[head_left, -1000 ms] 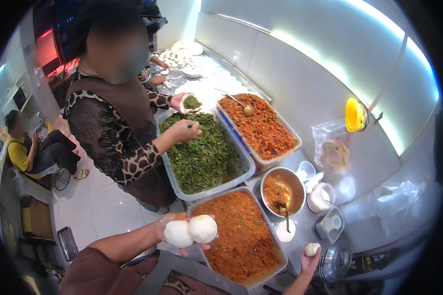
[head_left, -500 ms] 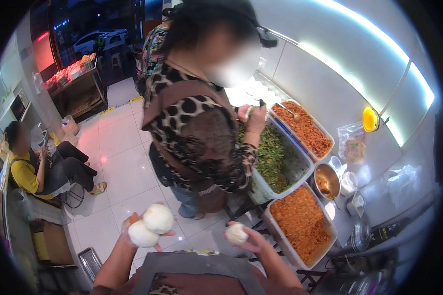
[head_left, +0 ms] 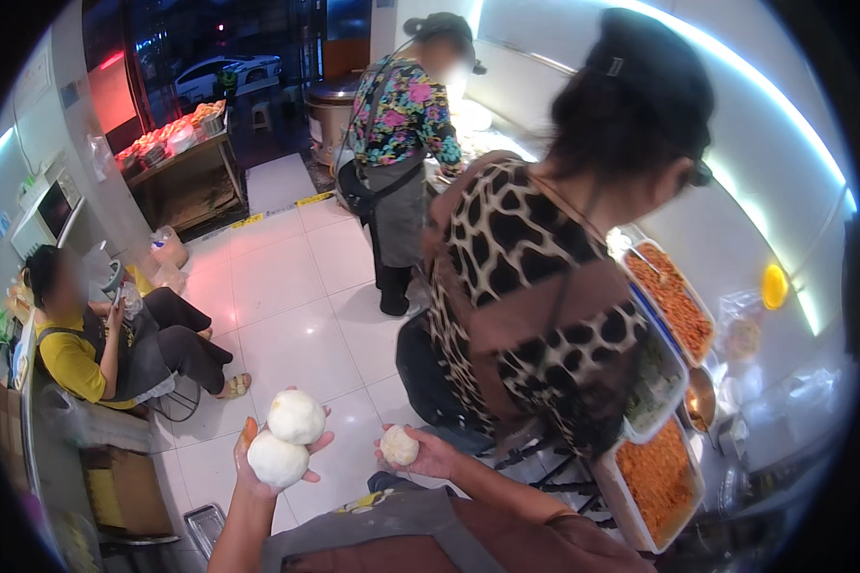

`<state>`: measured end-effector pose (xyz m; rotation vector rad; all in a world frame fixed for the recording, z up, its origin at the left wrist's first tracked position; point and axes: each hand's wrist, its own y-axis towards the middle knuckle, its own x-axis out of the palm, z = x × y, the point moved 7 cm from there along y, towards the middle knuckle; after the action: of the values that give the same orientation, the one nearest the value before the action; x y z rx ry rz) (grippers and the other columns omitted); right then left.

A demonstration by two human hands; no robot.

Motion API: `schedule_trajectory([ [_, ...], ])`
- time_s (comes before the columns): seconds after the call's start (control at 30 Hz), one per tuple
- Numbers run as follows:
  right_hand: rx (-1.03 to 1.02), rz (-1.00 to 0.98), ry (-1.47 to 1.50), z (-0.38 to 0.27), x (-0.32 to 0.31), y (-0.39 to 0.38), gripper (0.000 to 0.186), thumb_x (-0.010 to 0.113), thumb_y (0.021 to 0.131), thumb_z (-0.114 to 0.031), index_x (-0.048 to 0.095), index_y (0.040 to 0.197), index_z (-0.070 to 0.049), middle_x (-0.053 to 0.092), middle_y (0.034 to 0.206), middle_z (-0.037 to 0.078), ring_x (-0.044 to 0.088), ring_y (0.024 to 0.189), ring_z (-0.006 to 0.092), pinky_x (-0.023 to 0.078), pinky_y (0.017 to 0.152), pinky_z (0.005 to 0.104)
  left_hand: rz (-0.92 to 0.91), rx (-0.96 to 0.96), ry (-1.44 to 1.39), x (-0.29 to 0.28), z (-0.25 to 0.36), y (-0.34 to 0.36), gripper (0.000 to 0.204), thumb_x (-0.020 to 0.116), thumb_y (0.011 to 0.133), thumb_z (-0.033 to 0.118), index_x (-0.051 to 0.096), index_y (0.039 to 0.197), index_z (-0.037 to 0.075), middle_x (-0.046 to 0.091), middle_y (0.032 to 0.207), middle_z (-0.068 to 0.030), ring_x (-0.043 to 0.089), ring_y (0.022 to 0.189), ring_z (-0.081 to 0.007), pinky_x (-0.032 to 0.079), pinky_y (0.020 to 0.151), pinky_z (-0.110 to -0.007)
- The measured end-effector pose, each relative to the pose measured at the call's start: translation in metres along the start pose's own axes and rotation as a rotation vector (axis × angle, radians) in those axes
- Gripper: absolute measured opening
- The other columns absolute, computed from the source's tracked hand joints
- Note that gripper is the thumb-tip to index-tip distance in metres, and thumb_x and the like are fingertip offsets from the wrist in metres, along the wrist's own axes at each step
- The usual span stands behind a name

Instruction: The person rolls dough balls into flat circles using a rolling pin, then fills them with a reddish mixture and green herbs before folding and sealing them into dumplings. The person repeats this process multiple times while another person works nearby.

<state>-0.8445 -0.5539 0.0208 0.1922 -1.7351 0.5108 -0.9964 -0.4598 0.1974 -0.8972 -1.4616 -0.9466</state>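
Observation:
My left hand (head_left: 245, 466) is palm up, low in the middle-left, and carries two round white dough buns side by side. One bun (head_left: 296, 416) lies toward the fingertips and the other bun (head_left: 277, 460) toward the wrist; they touch. Some orange stain shows on my thumb. My right hand (head_left: 436, 458), a short way to the right, holds a smaller white dough bun (head_left: 399, 445) at its fingers. Both hands are in front of my grey apron (head_left: 373, 530), over the tiled floor.
A co-worker in a spotted top (head_left: 545, 306) stands close on the right, partly covering tubs of green filling (head_left: 655, 382) and orange filling (head_left: 655, 477). Farther off, a person in a floral top (head_left: 397, 115) works at the counter. Someone in yellow (head_left: 72, 363) sits at left.
The view has swung left. The co-worker in the spotted top now appears farther right, turned away, hiding more of the green filling. The floral-topped person has come into view. Both hands keep their buns.

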Motion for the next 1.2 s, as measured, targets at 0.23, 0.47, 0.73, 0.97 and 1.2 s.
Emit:
schedule_trajectory([
  [0.23, -0.113, -0.027, 0.136, -0.059, 0.029, 0.119, 0.042, 0.042, 0.093, -0.032, 0.035, 0.131, -0.014, 0.037, 0.133, 0.016, 0.039, 0.121, 0.0318, 0.041, 0.086, 0.0384, 0.015, 0.014, 0.043, 0.025, 0.106, 0.063, 0.071, 0.058, 0.082, 0.039, 0.016, 0.139, 0.028, 0.011, 0.142, -0.0203, 0.025, 0.125, -0.0481, 0.037, 0.077, -0.074],
  [0.47, -0.265, 0.076, 0.182, -0.123, 0.026, 0.179, 0.04, 0.043, 0.092, -0.031, 0.038, 0.128, -0.013, 0.041, 0.128, 0.016, 0.038, 0.12, 0.0336, 0.04, 0.086, 0.0397, 0.115, 0.11, -0.04, 0.011, 0.215, 0.1, 0.074, 0.053, 0.082, 0.046, 0.015, 0.14, 0.02, 0.009, 0.143, -0.0228, 0.02, 0.127, -0.0489, 0.032, 0.076, -0.077],
  [0.73, -0.76, 0.281, 0.223, -0.236, 0.036, 0.212, 0.037, 0.045, 0.09, -0.036, 0.044, 0.121, -0.014, 0.046, 0.122, 0.016, 0.044, 0.114, 0.0321, 0.044, 0.077, 0.0384, 0.041, -0.203, 0.163, 0.017, 0.312, 0.237, 0.067, 0.048, 0.086, 0.044, 0.017, 0.139, 0.019, 0.014, 0.141, -0.0235, 0.023, 0.125, -0.0488, 0.038, 0.074, -0.074],
  [0.97, -1.173, 0.206, 0.172, -0.379, 0.092, 0.184, 0.036, 0.046, 0.09, -0.037, 0.047, 0.117, -0.014, 0.05, 0.117, 0.015, 0.049, 0.109, 0.0311, 0.048, 0.076, 0.0377, -0.024, -0.548, 0.243, 0.042, 0.271, 0.388, 0.067, 0.049, 0.084, 0.046, 0.021, 0.138, 0.018, 0.026, 0.136, -0.0233, 0.024, 0.126, -0.0468, 0.043, 0.074, -0.069],
  [1.2, -1.575, 0.207, 0.263, -0.548, 0.076, 0.142, 0.032, 0.053, 0.087, -0.036, 0.047, 0.11, -0.014, 0.052, 0.106, 0.011, 0.052, 0.098, 0.0307, 0.048, 0.072, 0.0378, -0.078, -0.776, 0.12, 0.063, 0.19, 0.504, 0.062, 0.046, 0.086, 0.047, 0.029, 0.136, 0.016, 0.028, 0.136, -0.0229, 0.025, 0.126, -0.0454, 0.041, 0.078, -0.07],
])
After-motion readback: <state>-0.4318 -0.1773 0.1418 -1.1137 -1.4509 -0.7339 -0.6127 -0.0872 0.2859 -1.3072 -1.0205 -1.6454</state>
